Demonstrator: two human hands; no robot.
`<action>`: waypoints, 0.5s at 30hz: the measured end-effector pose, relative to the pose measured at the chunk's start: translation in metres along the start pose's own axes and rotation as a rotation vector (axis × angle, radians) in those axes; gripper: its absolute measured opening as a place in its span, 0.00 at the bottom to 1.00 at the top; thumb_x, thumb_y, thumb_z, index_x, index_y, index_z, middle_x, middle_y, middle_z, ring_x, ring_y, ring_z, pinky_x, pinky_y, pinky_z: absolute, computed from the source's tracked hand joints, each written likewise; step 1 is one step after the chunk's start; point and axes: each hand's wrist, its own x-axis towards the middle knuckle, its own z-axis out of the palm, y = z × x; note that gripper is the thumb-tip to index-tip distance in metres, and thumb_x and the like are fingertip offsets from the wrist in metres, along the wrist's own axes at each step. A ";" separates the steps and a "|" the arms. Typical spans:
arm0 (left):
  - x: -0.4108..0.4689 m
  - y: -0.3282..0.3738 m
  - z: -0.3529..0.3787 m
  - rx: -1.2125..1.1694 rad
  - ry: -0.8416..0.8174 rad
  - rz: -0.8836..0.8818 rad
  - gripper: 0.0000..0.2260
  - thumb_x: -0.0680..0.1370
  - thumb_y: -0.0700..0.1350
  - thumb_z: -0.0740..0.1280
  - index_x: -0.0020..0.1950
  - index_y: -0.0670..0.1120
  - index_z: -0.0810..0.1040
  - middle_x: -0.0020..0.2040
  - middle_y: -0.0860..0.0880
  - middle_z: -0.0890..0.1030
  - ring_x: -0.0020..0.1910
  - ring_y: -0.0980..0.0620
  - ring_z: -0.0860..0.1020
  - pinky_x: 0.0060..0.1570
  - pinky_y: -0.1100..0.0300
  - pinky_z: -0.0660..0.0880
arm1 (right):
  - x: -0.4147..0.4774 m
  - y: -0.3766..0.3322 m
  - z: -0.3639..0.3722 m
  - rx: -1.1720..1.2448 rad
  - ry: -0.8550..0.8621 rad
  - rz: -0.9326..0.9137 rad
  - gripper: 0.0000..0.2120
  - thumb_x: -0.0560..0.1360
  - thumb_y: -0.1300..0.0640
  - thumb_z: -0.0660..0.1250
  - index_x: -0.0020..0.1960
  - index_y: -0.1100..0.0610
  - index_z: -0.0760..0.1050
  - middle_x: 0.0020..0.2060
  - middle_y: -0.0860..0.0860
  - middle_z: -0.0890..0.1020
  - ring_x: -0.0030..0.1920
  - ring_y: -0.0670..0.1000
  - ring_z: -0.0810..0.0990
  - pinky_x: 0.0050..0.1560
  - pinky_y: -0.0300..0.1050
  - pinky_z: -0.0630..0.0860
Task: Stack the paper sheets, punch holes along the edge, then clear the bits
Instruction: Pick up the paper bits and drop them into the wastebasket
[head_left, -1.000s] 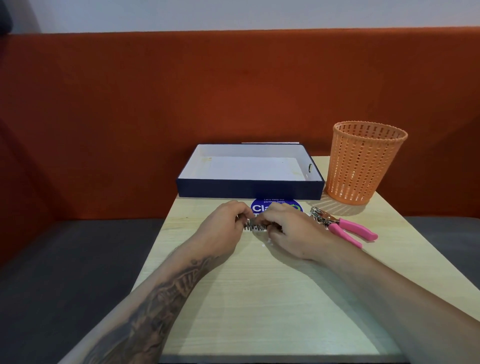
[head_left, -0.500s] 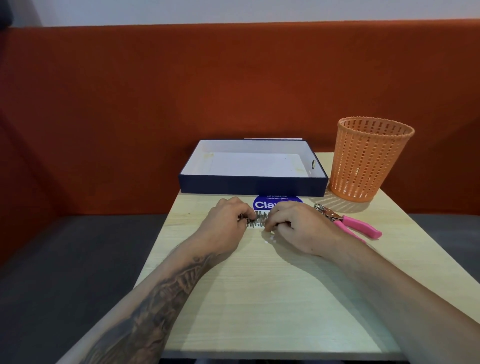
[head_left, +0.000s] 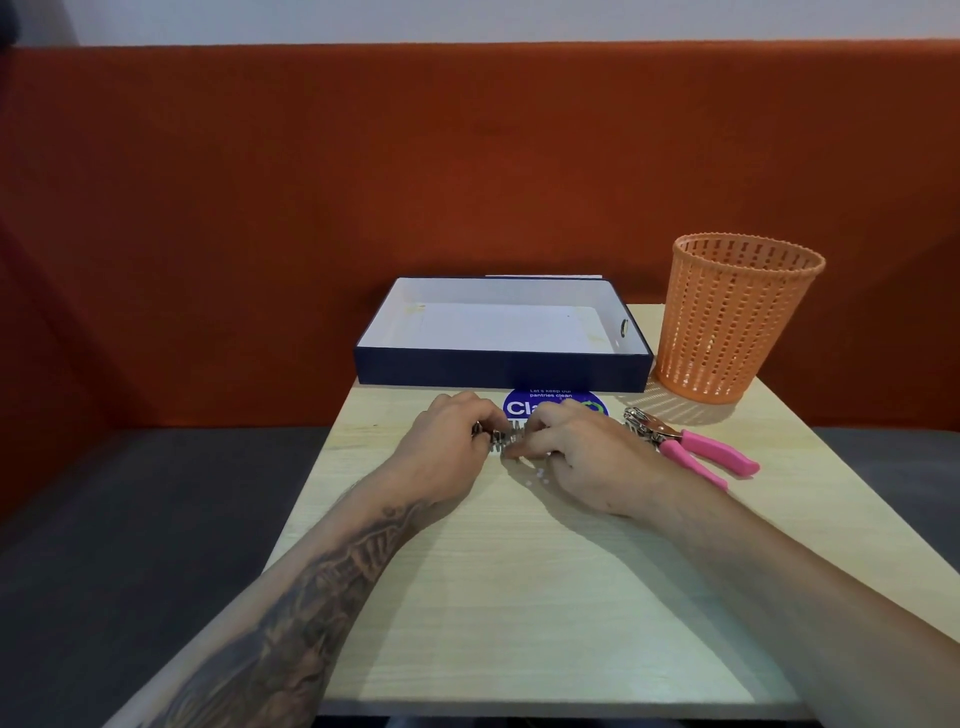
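Observation:
Both hands meet at the middle of the wooden table (head_left: 519, 597). My left hand (head_left: 447, 447) and my right hand (head_left: 582, 457) pinch a small silvery ridged metal piece (head_left: 503, 439) between their fingertips; most of it is hidden by the fingers. A few tiny white paper bits (head_left: 538, 475) lie on the table just under my right hand. A pink-handled hole punch (head_left: 691, 449) lies on the table to the right of my right hand. White paper (head_left: 498, 327) lies flat inside a navy box (head_left: 498, 369) at the back.
An orange mesh basket (head_left: 737, 322) stands at the back right corner, beside the box. A round blue sticker (head_left: 556, 402) sits on the table between the box and my hands. An orange-red padded bench back runs behind the table.
Both hands stay together on the metal piece, with only small finger shifts. The view has moved slightly, so the box and basket sit a little differently in frame.

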 end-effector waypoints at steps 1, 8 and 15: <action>0.000 -0.001 0.000 -0.006 0.001 -0.003 0.13 0.80 0.39 0.64 0.56 0.55 0.82 0.56 0.58 0.78 0.59 0.54 0.73 0.62 0.50 0.75 | -0.001 0.002 0.000 0.047 -0.010 0.004 0.24 0.78 0.65 0.61 0.62 0.42 0.84 0.55 0.43 0.78 0.59 0.52 0.73 0.60 0.52 0.72; -0.001 -0.001 0.000 -0.005 -0.001 0.010 0.13 0.80 0.39 0.64 0.56 0.55 0.82 0.55 0.57 0.78 0.58 0.54 0.73 0.61 0.50 0.75 | -0.001 0.008 0.001 0.202 0.101 0.060 0.21 0.75 0.69 0.59 0.56 0.51 0.84 0.52 0.43 0.81 0.58 0.46 0.76 0.63 0.48 0.73; 0.002 -0.003 0.001 -0.018 -0.004 0.006 0.15 0.79 0.38 0.63 0.54 0.57 0.82 0.54 0.59 0.78 0.57 0.54 0.74 0.59 0.51 0.76 | 0.009 -0.004 0.002 0.033 0.042 0.057 0.16 0.75 0.65 0.63 0.56 0.49 0.79 0.52 0.46 0.78 0.58 0.53 0.74 0.57 0.54 0.74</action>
